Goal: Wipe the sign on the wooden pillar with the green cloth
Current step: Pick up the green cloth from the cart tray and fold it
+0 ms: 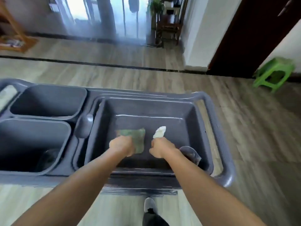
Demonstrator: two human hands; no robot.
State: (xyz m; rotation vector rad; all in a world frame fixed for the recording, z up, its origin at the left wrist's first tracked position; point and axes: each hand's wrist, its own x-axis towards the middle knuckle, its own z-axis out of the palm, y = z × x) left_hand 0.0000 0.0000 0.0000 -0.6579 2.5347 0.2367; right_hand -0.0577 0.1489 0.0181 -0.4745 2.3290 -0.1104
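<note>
Our two bare arms reach down into the big grey plastic cart tray (202,121), where our left hand (121,145) closes on the flat green cloth (138,138) and our right hand (160,148) squeezes a small white rag (160,132). We think the job has only just begun, because we see no wooden pillar or sign yet and no wiping is done.

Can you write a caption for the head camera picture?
Left hand on the green cloth and right hand holding a white cloth, inside a grey cart tray.
</note>
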